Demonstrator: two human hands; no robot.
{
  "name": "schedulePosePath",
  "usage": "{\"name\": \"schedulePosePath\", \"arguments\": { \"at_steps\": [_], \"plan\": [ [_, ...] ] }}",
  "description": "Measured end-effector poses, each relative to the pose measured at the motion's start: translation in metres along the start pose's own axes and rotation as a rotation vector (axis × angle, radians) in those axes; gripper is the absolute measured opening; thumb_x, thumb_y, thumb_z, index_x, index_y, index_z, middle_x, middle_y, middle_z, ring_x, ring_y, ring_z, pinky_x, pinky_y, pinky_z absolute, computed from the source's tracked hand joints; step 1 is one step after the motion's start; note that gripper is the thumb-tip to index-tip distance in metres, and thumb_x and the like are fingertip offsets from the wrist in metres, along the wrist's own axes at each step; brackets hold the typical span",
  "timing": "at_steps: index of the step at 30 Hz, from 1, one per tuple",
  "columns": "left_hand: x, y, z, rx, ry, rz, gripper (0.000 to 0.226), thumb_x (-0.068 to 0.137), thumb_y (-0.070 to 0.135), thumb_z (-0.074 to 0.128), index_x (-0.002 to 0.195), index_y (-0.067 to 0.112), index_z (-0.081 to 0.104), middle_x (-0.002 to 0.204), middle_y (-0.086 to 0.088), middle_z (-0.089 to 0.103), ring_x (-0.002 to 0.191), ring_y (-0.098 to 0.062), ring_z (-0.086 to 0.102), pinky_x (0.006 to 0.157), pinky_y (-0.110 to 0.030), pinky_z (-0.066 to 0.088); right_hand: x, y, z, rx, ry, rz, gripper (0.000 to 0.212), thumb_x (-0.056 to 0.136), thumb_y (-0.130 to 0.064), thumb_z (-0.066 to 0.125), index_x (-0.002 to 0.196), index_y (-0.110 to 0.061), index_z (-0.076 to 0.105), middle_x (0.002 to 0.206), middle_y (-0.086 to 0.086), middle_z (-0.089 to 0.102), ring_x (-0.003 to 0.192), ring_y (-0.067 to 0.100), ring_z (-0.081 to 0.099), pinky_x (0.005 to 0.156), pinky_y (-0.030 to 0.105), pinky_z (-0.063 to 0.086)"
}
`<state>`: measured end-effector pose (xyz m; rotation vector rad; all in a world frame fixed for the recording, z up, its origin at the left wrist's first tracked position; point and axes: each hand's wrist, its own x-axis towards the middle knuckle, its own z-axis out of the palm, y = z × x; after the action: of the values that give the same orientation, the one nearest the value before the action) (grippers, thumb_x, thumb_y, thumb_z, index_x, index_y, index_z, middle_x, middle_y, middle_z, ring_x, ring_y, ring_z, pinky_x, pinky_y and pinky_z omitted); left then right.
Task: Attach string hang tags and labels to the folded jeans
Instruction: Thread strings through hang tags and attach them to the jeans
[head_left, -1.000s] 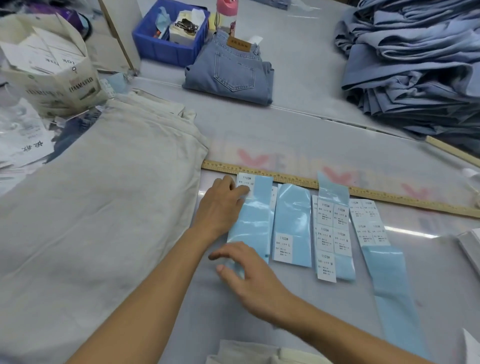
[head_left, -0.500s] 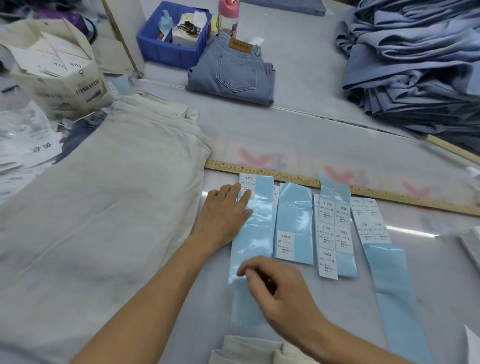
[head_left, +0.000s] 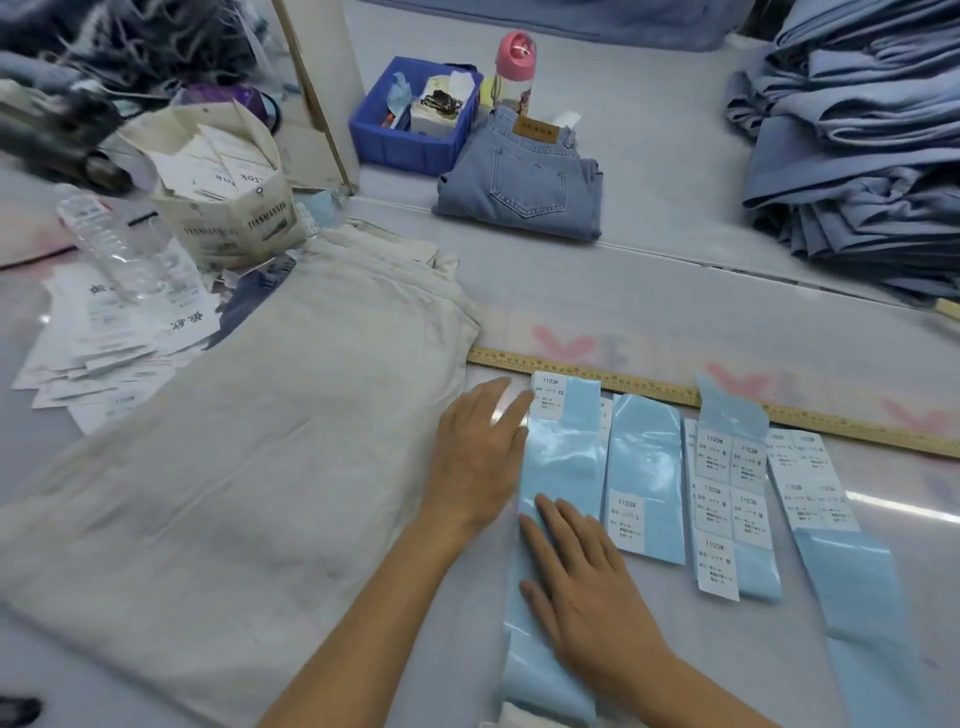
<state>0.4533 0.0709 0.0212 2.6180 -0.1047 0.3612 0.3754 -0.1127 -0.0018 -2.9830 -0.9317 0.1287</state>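
Head view, both hands (head_left: 480, 457) flat on label strip (head_left: 563, 467)

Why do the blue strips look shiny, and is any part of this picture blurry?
Head view: overhead light glares off the glossy blue strip beside the left hand; the left hand's fingertips smear with motion blur; the dark clutter at upper left is soft; the wide lens bends the wooden ruler and table edges.
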Motion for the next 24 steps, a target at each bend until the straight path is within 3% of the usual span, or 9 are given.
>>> {"name": "schedulePosePath", "arguments": {
  "at_steps": [2,5,8,10,13,15,18,21,24],
  "plan": [
    [-0.036,-0.010,-0.028,-0.125,0.329,-0.254,0.041,0.094,0.015,0.063,0.135,0.012,0.062,0.140,-0.013,0.056,0.128,-0.032,0.053,0.108,-0.040,0.040,-0.002,0.002,0.011,0.025,0.023,0.004,0.060,0.101,-0.045,0.035,0.151,-0.014,0.045,0.161,0.008,0.036,0.148,0.027,0.034,0.113,0.045,0.025],
    [-0.126,-0.050,-0.062,0.011,0.588,-0.743,0.047,0.080,0.020,0.065,0.126,0.008,0.064,0.130,-0.021,0.056,0.119,-0.042,0.052,0.102,-0.044,0.037,-0.003,0.003,0.019,0.053,0.031,0.003,0.060,0.104,-0.044,0.026,0.155,-0.014,0.037,0.164,0.007,0.029,0.151,0.025,0.025,0.116,0.046,0.023],
    [-0.202,-0.077,-0.082,0.025,0.562,-1.296,0.067,0.072,0.032,0.074,0.131,0.005,0.059,0.135,-0.031,0.047,0.121,-0.050,0.044,0.108,-0.058,0.032,-0.003,0.001,0.019,0.054,0.001,0.030,0.062,0.103,-0.045,0.027,0.156,-0.014,0.035,0.165,0.006,0.026,0.152,0.025,0.024,0.117,0.045,0.021],
    [-0.220,-0.078,-0.087,-0.066,0.478,-1.371,0.077,0.067,0.040,0.075,0.132,0.001,0.060,0.135,-0.034,0.046,0.121,-0.052,0.044,0.111,-0.059,0.032,-0.003,-0.001,0.014,0.049,-0.041,0.040,0.062,0.103,-0.046,0.023,0.156,-0.015,0.033,0.166,0.005,0.024,0.153,0.025,0.022,0.117,0.045,0.019],
    [-0.214,-0.072,-0.094,-0.174,0.467,-1.410,0.065,0.076,0.014,0.087,0.134,0.005,0.060,0.132,-0.034,0.046,0.125,-0.046,0.042,0.110,-0.053,0.034,-0.002,-0.003,0.011,0.071,-0.090,0.037,0.065,0.104,-0.049,0.010,0.160,-0.017,0.019,0.168,0.003,0.011,0.156,0.022,0.008,0.120,0.044,0.012],
    [-0.201,-0.062,-0.094,-0.020,0.550,-1.215,0.051,0.077,0.002,0.081,0.125,0.007,0.066,0.125,-0.029,0.049,0.116,-0.045,0.045,0.102,-0.054,0.038,-0.002,-0.004,0.012,0.090,-0.109,0.037,0.064,0.103,-0.051,0.007,0.160,-0.022,0.005,0.169,-0.001,-0.002,0.156,0.019,-0.006,0.122,0.043,0.004],
    [-0.152,-0.024,-0.078,0.047,0.540,-0.609,0.036,0.079,-0.007,0.071,0.112,0.009,0.072,0.112,-0.012,0.060,0.099,-0.037,0.054,0.086,-0.047,0.048,0.000,-0.004,0.014,0.101,-0.123,0.038,0.063,0.104,-0.051,0.007,0.160,-0.024,-0.001,0.169,-0.002,-0.008,0.155,0.017,-0.013,0.123,0.042,0.000],
    [-0.055,0.002,-0.047,-0.030,0.209,-0.195,0.044,0.081,-0.013,0.065,0.118,0.010,0.071,0.114,-0.007,0.069,0.104,-0.032,0.063,0.086,-0.042,0.055,-0.001,-0.003,0.013,0.116,-0.128,0.036,0.063,0.104,-0.053,0.006,0.160,-0.027,-0.005,0.168,-0.005,-0.014,0.154,0.014,-0.017,0.123,0.040,-0.007],
    [0.047,0.003,-0.008,0.071,-0.139,0.003,0.052,0.094,-0.002,0.052,0.144,0.013,0.052,0.148,-0.005,0.051,0.136,-0.024,0.046,0.107,-0.033,0.040,-0.003,-0.004,0.011,0.111,-0.101,0.042,0.062,0.106,-0.049,0.024,0.161,-0.024,0.016,0.169,0.000,0.004,0.156,0.019,0.003,0.121,0.040,0.005]
  ]
}}
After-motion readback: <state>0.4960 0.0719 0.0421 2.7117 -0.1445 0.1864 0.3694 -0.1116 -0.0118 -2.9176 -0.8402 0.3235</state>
